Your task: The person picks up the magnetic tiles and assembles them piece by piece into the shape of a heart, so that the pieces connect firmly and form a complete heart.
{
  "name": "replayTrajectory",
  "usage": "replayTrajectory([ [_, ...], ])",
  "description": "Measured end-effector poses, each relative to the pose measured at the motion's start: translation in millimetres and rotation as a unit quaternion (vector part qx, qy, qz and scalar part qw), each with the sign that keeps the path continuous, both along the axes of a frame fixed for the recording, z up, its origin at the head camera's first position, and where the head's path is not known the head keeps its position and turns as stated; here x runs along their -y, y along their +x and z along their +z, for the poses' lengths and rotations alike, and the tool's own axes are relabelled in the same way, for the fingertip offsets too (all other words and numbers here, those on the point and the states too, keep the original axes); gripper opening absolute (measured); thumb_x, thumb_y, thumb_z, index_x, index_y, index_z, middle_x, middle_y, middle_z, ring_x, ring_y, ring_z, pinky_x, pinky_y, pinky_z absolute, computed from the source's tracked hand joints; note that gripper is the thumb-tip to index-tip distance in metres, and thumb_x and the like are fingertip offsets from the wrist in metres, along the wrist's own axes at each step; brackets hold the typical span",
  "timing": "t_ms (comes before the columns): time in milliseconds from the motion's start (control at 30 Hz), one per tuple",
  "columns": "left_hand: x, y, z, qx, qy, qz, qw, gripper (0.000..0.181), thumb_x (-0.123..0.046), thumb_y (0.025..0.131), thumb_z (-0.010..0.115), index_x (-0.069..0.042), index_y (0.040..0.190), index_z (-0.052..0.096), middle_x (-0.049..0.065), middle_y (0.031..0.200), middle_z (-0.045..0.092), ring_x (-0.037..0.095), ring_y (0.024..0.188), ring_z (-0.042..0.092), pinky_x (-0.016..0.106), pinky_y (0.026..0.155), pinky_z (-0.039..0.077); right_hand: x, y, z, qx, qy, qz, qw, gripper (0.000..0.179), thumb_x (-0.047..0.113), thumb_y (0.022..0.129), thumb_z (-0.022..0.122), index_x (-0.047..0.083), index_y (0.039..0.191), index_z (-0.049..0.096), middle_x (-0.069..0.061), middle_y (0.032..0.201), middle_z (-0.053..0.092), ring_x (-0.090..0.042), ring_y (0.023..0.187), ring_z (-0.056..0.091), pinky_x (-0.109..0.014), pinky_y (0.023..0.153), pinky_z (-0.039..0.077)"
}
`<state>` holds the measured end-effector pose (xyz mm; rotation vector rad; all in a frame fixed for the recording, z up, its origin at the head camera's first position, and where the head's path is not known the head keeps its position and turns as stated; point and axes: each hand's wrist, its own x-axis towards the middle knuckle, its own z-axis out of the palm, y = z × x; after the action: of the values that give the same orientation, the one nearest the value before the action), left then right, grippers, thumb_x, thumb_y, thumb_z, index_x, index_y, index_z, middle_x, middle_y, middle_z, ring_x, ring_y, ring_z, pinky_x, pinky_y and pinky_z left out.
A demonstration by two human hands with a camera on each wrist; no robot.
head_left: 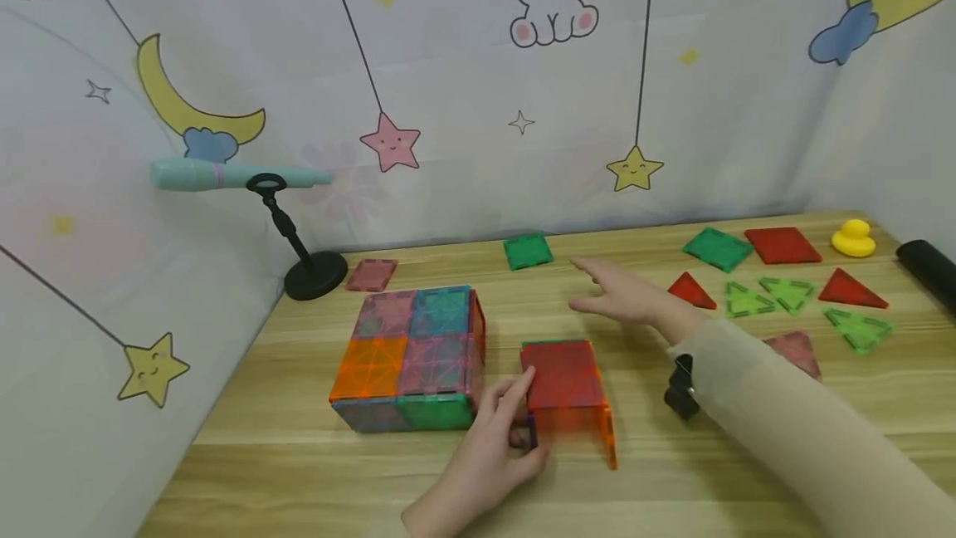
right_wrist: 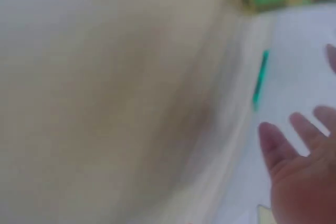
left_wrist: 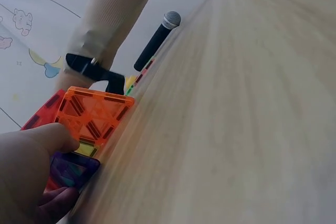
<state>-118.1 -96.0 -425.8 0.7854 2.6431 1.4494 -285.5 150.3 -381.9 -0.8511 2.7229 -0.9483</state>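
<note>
A small open-fronted box of magnetic tiles stands mid-table, with a red tile [head_left: 562, 374] on top and an orange tile [left_wrist: 92, 111] as its right wall. At its left side my left hand [head_left: 496, 442] pinches a purple magnetic tile [left_wrist: 73, 169] between thumb and fingers, one fingertip on the red top. My right hand [head_left: 623, 293] is held over the table behind the small box, fingers spread and holding nothing. Beyond it lies a green square tile [head_left: 528, 251]. The right wrist view shows the same hand [right_wrist: 307, 169] with fingers extended.
A larger tile box [head_left: 407, 355] stands left of the small one. Red and light-green triangle tiles [head_left: 855, 289], a green square [head_left: 717, 249] and a yellow duck [head_left: 853, 239] lie right. A microphone on a black stand [head_left: 315, 275] stands back left; another microphone [head_left: 926, 272] is far right.
</note>
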Motion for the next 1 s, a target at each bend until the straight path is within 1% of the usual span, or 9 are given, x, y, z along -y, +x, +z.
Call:
replayTrajectory([
  [100, -3.2, -1.5, -1.4, 0.004, 0.009, -0.01, 0.9999, 0.087, -0.004, 0.081, 0.071, -0.024, 0.15, 0.022, 0.013, 0.135, 0.031, 0.006, 0.087, 0.054, 0.019, 0.072, 0.05, 6.4, -23.2, -2.1, 0.004, 0.052, -0.006, 0.9986, 0.069, 0.03, 0.093, 0.057, -0.003, 0.145, 0.026, -0.029, 0.145, 0.027, -0.045, 0.13, 0.028, -0.057, 0.103, 0.026],
  [167, -5.8, -2.1, -2.2, 0.004, 0.012, -0.015, 0.9998, 0.087, -0.004, 0.081, 0.071, -0.024, 0.15, 0.022, 0.012, 0.135, 0.031, 0.007, 0.09, 0.053, 0.019, 0.072, 0.05, 10.1, -32.4, -4.1, 0.014, 0.075, -0.013, 0.997, 0.067, 0.03, 0.094, 0.056, -0.002, 0.145, 0.027, -0.03, 0.145, 0.025, -0.047, 0.131, 0.025, -0.059, 0.103, 0.024],
  [267, -8.5, -1.5, -2.8, 0.004, 0.018, -0.022, 0.9996, 0.087, -0.003, 0.081, 0.071, -0.024, 0.149, 0.022, 0.012, 0.135, 0.03, 0.007, 0.091, 0.053, 0.019, 0.072, 0.05, 15.4, -41.0, -6.9, 0.032, 0.108, -0.035, 0.993, 0.067, 0.034, 0.094, 0.053, 0.004, 0.147, 0.026, -0.028, 0.147, 0.022, -0.048, 0.132, 0.021, -0.06, 0.103, 0.021],
  [400, -9.6, -0.6, -2.4, 0.003, 0.019, -0.027, 0.9995, 0.086, -0.003, 0.081, 0.071, -0.025, 0.149, 0.023, 0.012, 0.135, 0.03, 0.006, 0.091, 0.053, 0.018, 0.072, 0.05, 20.1, -46.9, -8.1, 0.046, 0.153, -0.061, 0.9852, 0.067, 0.038, 0.093, 0.052, 0.01, 0.148, 0.027, -0.024, 0.149, 0.021, -0.05, 0.133, 0.016, -0.063, 0.103, 0.018],
  [533, -7.3, -1.0, 0.1, -0.004, 0.012, -0.023, 0.9996, 0.087, -0.004, 0.08, 0.071, -0.025, 0.149, 0.022, 0.011, 0.134, 0.031, 0.006, 0.091, 0.053, 0.018, 0.071, 0.05, 21.7, -49.9, -6.0, 0.024, 0.182, -0.057, 0.9813, 0.065, 0.038, 0.092, 0.054, 0.007, 0.146, 0.033, -0.026, 0.147, 0.024, -0.053, 0.13, 0.019, -0.064, 0.101, 0.021],
  [633, -4.5, -3.0, 2.2, -0.013, 0.009, -0.016, 0.9997, 0.087, -0.004, 0.08, 0.071, -0.025, 0.149, 0.022, 0.01, 0.133, 0.031, 0.007, 0.089, 0.053, 0.019, 0.071, 0.049, 22.8, -50.9, -3.5, 0.012, 0.178, -0.051, 0.9827, 0.066, 0.037, 0.092, 0.056, 0.008, 0.146, 0.032, -0.024, 0.148, 0.022, -0.053, 0.13, 0.019, -0.064, 0.101, 0.021],
  [733, -2.3, -5.1, 1.7, -0.017, 0.008, -0.015, 0.9997, 0.086, -0.003, 0.08, 0.071, -0.024, 0.149, 0.023, 0.01, 0.131, 0.032, 0.006, 0.086, 0.053, 0.019, 0.07, 0.049, 24.9, -52.1, -2.5, 0.02, 0.168, -0.053, 0.9841, 0.071, 0.038, 0.092, 0.056, 0.009, 0.149, 0.026, -0.022, 0.15, 0.02, -0.051, 0.133, 0.015, -0.064, 0.102, 0.019],
  [867, -1.3, -5.8, -2.1, -0.003, 0.011, -0.014, 0.9998, 0.085, -0.006, 0.081, 0.071, -0.025, 0.149, 0.023, 0.01, 0.132, 0.032, 0.004, 0.082, 0.053, 0.019, 0.07, 0.049, 28.8, -56.2, -4.3, 0.041, 0.18, -0.064, 0.9807, 0.073, 0.043, 0.092, 0.055, 0.01, 0.149, 0.024, -0.021, 0.15, 0.019, -0.05, 0.134, 0.011, -0.064, 0.102, 0.018],
  [1000, 1.5, -4.0, -3.4, 0.016, 0.01, 0.006, 0.9998, 0.084, -0.009, 0.081, 0.072, -0.028, 0.148, 0.024, 0.007, 0.132, 0.032, 0.003, 0.078, 0.052, 0.02, 0.07, 0.049, 35.2, -59.9, -6.5, 0.042, 0.198, -0.055, 0.9778, 0.071, 0.044, 0.091, 0.055, 0.011, 0.148, 0.028, -0.022, 0.149, 0.021, -0.05, 0.133, 0.014, -0.064, 0.101, 0.021],
])
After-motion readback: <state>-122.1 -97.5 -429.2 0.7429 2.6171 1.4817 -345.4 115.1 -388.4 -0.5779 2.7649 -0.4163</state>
